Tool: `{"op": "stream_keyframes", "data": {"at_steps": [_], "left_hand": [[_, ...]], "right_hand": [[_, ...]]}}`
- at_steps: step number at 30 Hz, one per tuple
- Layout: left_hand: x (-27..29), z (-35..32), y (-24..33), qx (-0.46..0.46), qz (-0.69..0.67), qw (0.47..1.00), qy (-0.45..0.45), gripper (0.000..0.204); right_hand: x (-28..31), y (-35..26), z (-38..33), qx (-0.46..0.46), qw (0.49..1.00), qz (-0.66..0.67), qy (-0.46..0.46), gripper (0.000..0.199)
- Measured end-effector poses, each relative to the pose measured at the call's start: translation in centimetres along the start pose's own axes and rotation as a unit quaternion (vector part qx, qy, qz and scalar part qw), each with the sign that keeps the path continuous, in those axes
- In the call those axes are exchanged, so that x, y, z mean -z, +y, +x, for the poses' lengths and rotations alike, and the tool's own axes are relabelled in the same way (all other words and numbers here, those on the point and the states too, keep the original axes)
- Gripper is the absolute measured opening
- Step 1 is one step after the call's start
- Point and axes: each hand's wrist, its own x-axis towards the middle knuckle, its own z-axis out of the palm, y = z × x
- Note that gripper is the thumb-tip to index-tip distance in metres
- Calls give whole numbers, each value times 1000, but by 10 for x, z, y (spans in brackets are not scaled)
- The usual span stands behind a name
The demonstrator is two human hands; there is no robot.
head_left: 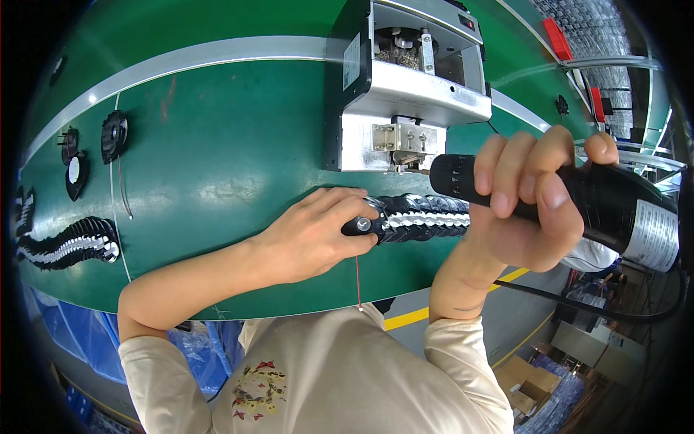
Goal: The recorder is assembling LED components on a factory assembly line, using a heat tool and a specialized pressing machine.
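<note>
My right hand (pixel 531 192) is wrapped round a black electric screwdriver (pixel 614 206), raised and lying nearly level, its collar end pointing left at the front of a screw feeder (pixel 412 101). On the green bench, my left hand (pixel 318 235) grips a small black plastic part (pixel 356 226) with a round silver piece, fingers on both sides of it. That part sits at the left end of a row of black and silver parts (pixel 423 219), stacked close together. A thin red wire (pixel 358 282) hangs from beneath my left hand toward the bench edge.
On the left lie another row of parts (pixel 69 246) and several loose black pieces, one of them a black housing (pixel 114 137) with a wire. The screwdriver's cable (pixel 593 312) loops down at the right. Red bins (pixel 557 38) stand beyond the far rail.
</note>
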Motion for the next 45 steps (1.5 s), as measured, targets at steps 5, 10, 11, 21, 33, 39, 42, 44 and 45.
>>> {"op": "stream_keyframes", "data": {"at_steps": [5, 10, 11, 21, 33, 39, 42, 44, 45], "left_hand": [[0, -1, 0, 7, 3, 1000, 5, 21], [0, -1, 0, 1, -2, 1000, 16, 21], [0, -2, 0, 2, -5, 1000, 19, 22], [-3, -5, -2, 2, 1, 999, 32, 15], [-2, -5, 2, 9, 5, 1000, 29, 11], [-3, -7, 1, 8, 9, 1000, 20, 18], [6, -6, 3, 21, 4, 1000, -14, 28], [10, -2, 5, 19, -6, 1000, -15, 30], [10, 0, 6, 18, -12, 1000, -16, 32]], "right_hand": [[-11, 21, 8, -21, 997, -40, 57, 47], [-19, 17, 2, -31, 998, -21, 43, 47], [-20, 13, -5, -26, 999, -1, 27, 47], [-24, -2, -67, -60, 997, 51, 26, 44], [-31, 1, -78, -37, 999, -6, -20, 42], [-25, 3, -75, -40, 992, -24, -121, 41], [-24, 6, -71, -43, 989, -43, -138, 39], [-26, 2, -71, -50, 989, -59, -124, 39], [-26, -1, -73, -55, 990, -64, -111, 39]]}}
